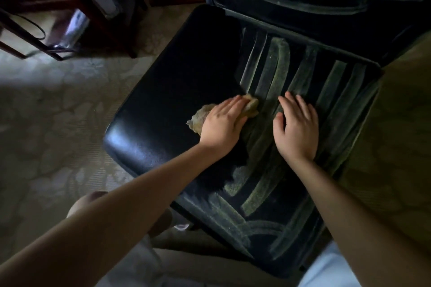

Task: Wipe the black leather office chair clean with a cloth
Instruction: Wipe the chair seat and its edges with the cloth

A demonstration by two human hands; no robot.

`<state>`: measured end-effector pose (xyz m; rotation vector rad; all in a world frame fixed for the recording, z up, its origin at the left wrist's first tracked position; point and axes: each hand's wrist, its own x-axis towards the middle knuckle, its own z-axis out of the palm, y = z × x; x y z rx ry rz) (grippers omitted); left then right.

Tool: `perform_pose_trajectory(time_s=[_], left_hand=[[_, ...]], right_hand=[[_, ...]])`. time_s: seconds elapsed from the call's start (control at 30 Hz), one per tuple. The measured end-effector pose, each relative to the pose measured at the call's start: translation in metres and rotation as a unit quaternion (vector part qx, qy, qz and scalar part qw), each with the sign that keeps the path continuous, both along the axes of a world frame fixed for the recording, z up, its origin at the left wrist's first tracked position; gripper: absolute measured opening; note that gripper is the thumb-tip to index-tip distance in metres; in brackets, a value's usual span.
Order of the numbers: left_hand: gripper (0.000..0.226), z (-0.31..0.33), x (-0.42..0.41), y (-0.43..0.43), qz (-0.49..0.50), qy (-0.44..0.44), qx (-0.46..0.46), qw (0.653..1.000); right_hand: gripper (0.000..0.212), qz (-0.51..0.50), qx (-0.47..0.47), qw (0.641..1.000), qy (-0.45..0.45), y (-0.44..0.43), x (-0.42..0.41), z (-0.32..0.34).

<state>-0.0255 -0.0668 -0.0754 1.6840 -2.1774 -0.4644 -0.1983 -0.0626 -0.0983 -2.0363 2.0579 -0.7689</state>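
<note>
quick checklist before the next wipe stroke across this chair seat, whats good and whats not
1. Cloth flat under the left hand: ok.
2. Left part of the seat wiped, dark and glossy: ok.
3. Dust streaks on the right part of the seat: not ok.
4. Right hand lies flat on the dusty part, in the cloth's way: not ok.
5. Backrest streaked with dust: not ok.
6. Cloth's underside clean enough: cannot tell.

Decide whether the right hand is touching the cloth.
Apart. The head view shows the right hand flat on the seat, with a strip of seat between it and the cloth under the left hand.
</note>
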Motion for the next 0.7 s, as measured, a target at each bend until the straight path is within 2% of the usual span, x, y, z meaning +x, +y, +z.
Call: perform_pose_trajectory(time_s=[0.17,0.27,0.33,0.37,0.43,0.5,0.57,0.7], left_hand=[[0.044,0.004,-0.011,0.055,-0.110,0.025,-0.005,0.994],[0.038,0.012,-0.003,0.062,-0.193,0.140,0.072,0.969],[0.034,0.024,0.005,0.053,-0.137,0.224,0.158,0.952],[0.032,0.031,0.007,0.042,-0.077,0.252,0.165,0.950],[0.027,0.038,0.010,0.009,0.055,0.268,0.113,0.955],[0.024,0.043,0.014,-0.037,0.155,0.235,0.072,0.957],[0.025,0.047,0.019,-0.085,0.206,0.183,0.051,0.960],[0.031,0.031,0.026,-0.148,0.211,0.094,0.017,0.973]], right_hand=[[0.043,-0.012,-0.029,0.996,-0.080,-0.001,-0.001,0.000],[0.043,-0.011,-0.039,0.994,-0.101,-0.002,-0.002,0.000],[0.044,-0.002,-0.040,0.996,-0.083,-0.002,-0.004,-0.001],[0.045,0.003,-0.039,0.997,-0.064,-0.002,-0.004,0.000],[0.046,0.010,-0.027,0.999,-0.040,-0.001,-0.006,0.001],[0.046,0.003,0.001,0.999,-0.033,-0.001,-0.007,0.004],[0.049,-0.002,0.037,0.999,-0.020,-0.001,-0.006,0.005],[0.057,0.007,0.072,0.997,0.019,-0.004,-0.008,0.003]])
